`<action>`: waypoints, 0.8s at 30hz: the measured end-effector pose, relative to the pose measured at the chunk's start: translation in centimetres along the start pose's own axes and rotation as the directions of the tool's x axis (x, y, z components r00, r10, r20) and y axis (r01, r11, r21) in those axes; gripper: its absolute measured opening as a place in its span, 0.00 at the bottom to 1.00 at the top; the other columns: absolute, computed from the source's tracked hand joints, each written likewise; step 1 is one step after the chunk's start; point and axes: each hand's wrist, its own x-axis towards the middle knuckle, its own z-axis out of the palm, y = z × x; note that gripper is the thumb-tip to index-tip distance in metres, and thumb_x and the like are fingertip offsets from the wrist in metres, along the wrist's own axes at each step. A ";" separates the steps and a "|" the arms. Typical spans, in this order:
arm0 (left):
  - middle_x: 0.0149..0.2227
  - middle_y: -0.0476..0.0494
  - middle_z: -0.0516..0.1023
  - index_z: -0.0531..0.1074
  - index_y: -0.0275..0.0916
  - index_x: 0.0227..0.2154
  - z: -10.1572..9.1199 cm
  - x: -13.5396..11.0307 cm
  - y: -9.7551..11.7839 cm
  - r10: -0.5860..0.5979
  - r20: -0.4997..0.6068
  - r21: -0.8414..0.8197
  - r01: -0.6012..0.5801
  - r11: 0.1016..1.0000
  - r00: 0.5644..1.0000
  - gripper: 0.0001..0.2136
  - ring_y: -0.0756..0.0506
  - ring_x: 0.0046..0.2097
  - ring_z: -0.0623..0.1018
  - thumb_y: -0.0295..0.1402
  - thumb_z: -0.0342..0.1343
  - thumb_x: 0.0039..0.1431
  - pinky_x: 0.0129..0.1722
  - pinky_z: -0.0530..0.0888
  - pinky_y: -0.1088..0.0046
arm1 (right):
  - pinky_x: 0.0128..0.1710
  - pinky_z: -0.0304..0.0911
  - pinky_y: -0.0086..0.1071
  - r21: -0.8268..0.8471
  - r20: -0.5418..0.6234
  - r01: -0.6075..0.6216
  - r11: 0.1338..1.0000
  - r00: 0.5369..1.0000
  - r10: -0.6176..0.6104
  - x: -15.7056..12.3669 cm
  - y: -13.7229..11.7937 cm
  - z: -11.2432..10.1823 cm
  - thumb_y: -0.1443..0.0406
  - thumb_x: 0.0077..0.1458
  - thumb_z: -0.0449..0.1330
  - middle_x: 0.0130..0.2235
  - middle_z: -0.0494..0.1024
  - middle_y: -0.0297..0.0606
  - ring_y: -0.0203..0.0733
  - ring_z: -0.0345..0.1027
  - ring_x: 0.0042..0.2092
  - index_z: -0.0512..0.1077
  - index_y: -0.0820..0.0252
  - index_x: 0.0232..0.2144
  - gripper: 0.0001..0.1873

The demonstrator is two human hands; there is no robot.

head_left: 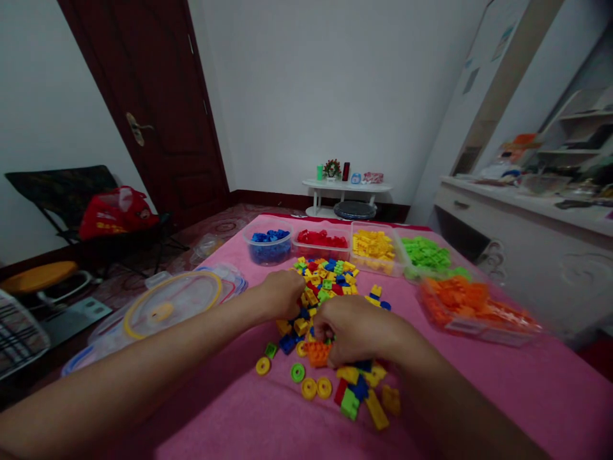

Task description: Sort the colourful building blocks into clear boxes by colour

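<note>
A heap of mixed plastic bricks (325, 284) in yellow, blue, red and green lies on the pink tablecloth (249, 409). My left hand (282, 292) rests curled on the heap's left side, fingers closed among the bricks. My right hand (352, 329) is closed in a fist over the near part of the heap, just above an orange brick (318, 353). What either hand holds is hidden. Loose yellow and green wheels (297, 372) and several bricks (364, 390) lie in front of my right hand.
Sorted tubs stand behind the heap: blue bricks (269, 246), red (322, 240), yellow (373, 246), green (426, 254), and orange (472, 305) at the right. Clear lids (167, 306) are stacked on the left. A white cabinet (527, 243) stands right, a chair (96, 211) left.
</note>
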 end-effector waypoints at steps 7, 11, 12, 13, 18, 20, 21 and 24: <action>0.17 0.48 0.67 0.72 0.35 0.19 -2.8 2.1 0.4 -0.070 0.133 -0.511 0.129 0.850 0.989 0.04 0.51 0.20 0.66 0.30 0.54 0.40 0.18 0.59 0.78 | 0.24 0.56 0.23 0.521 0.085 -0.008 0.854 0.995 -0.043 -0.9 5.7 -2.2 0.66 0.43 0.60 0.27 0.72 0.31 0.30 0.63 0.27 0.71 0.64 0.38 0.17; 0.24 0.46 0.71 0.71 0.34 0.25 -2.6 3.7 0.9 -0.053 0.224 -0.951 0.230 0.205 0.973 0.05 0.54 0.22 0.68 0.29 0.56 0.42 0.15 0.57 0.84 | 0.22 0.53 0.23 0.388 -0.061 -0.035 0.921 0.996 0.063 -2.1 6.4 -3.4 0.66 0.46 0.58 0.24 0.70 0.30 0.30 0.60 0.25 0.71 0.61 0.43 0.19; 0.25 0.45 0.71 0.70 0.34 0.25 -2.4 4.0 1.1 -0.043 0.231 -0.973 0.230 -0.017 0.972 0.05 0.54 0.23 0.68 0.27 0.55 0.41 0.15 0.57 0.85 | 0.22 0.53 0.23 0.361 -0.095 -0.053 0.931 0.991 0.093 -2.6 6.6 -3.8 0.66 0.46 0.58 0.24 0.69 0.29 0.30 0.60 0.25 0.71 0.60 0.44 0.20; 0.26 0.44 0.72 0.69 0.33 0.25 -2.1 4.3 1.3 -0.025 0.236 -0.948 0.225 -0.224 0.971 0.05 0.55 0.23 0.69 0.26 0.55 0.41 0.14 0.58 0.86 | 0.22 0.53 0.23 0.335 -0.127 -0.076 0.939 0.984 0.125 -3.1 6.9 -4.2 0.66 0.46 0.58 0.24 0.70 0.29 0.31 0.60 0.25 0.71 0.60 0.45 0.20; 0.31 0.36 0.72 0.67 0.30 0.28 -0.3 4.9 1.7 0.102 0.221 -0.703 0.231 -0.673 0.970 0.07 0.51 0.28 0.72 0.22 0.50 0.43 0.16 0.65 0.87 | 0.23 0.54 0.25 0.162 -0.340 -0.412 0.897 0.830 0.443 -7.0 10.6 -6.6 0.65 0.44 0.58 0.26 0.73 0.33 0.34 0.64 0.26 0.72 0.61 0.44 0.22; 0.34 0.33 0.72 0.67 0.29 0.32 0.2 4.9 1.5 0.096 0.203 -0.698 0.213 -0.683 0.974 0.10 0.49 0.31 0.74 0.22 0.49 0.43 0.19 0.69 0.84 | 0.25 0.56 0.26 0.108 -0.423 -0.584 0.804 0.705 0.569 -8.8 12.8 -7.2 0.62 0.42 0.60 0.28 0.75 0.36 0.36 0.66 0.27 0.74 0.61 0.43 0.22; 0.35 0.32 0.72 0.67 0.28 0.33 0.4 4.9 1.3 0.081 0.198 -0.703 0.199 -0.682 0.977 0.11 0.48 0.31 0.74 0.22 0.49 0.44 0.20 0.70 0.82 | 0.26 0.57 0.27 0.110 -0.446 -0.652 0.751 0.642 0.623 -9.5 13.9 -7.3 0.61 0.42 0.61 0.28 0.76 0.37 0.37 0.67 0.28 0.74 0.61 0.41 0.21; 0.36 0.31 0.72 0.68 0.28 0.35 0.8 4.8 0.8 0.033 0.211 -0.712 0.177 -0.679 0.977 0.11 0.47 0.31 0.74 0.24 0.50 0.46 0.20 0.71 0.80 | 0.27 0.59 0.29 0.180 -0.396 -0.744 0.643 0.543 0.740 -11.2 16.5 -7.1 0.56 0.41 0.63 0.24 0.76 0.37 0.38 0.68 0.26 0.77 0.59 0.34 0.18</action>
